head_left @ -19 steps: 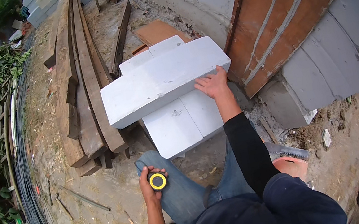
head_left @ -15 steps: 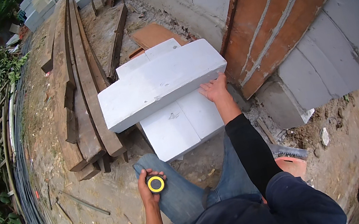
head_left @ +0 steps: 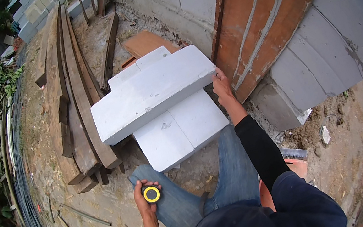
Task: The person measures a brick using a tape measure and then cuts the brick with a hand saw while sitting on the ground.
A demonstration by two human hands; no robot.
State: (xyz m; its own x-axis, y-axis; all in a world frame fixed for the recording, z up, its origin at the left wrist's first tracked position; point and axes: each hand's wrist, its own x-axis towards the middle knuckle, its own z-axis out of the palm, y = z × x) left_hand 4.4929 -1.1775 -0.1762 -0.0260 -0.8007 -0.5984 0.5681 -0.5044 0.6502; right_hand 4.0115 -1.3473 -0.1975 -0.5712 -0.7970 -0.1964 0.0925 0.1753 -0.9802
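Observation:
A long white concrete block (head_left: pixel 153 89) lies crosswise on top of other white blocks (head_left: pixel 179 126), which show in front of it and behind it. At its right end is my right hand (head_left: pixel 221 84), with bent fingers gripping the end corner. My left hand (head_left: pixel 143 199) is closed around a round black-and-yellow tape measure (head_left: pixel 151 194) over my left knee. No blade shows drawn out of the tape measure. The undersides of the lower blocks are hidden.
Long wooden beams (head_left: pixel 74 103) lie left of the blocks. To the right, a brown board (head_left: pixel 266 16) leans on a grey block wall (head_left: pixel 330 48). A handsaw (head_left: pixel 294 153) lies by my right arm. Bundled steel rods (head_left: pixel 24 190) run along the far left.
My right hand has gone from spread fingers on the long block's front face to a bent-finger grip at its right end. The left hand still holds the tape measure. The view has shifted slightly.

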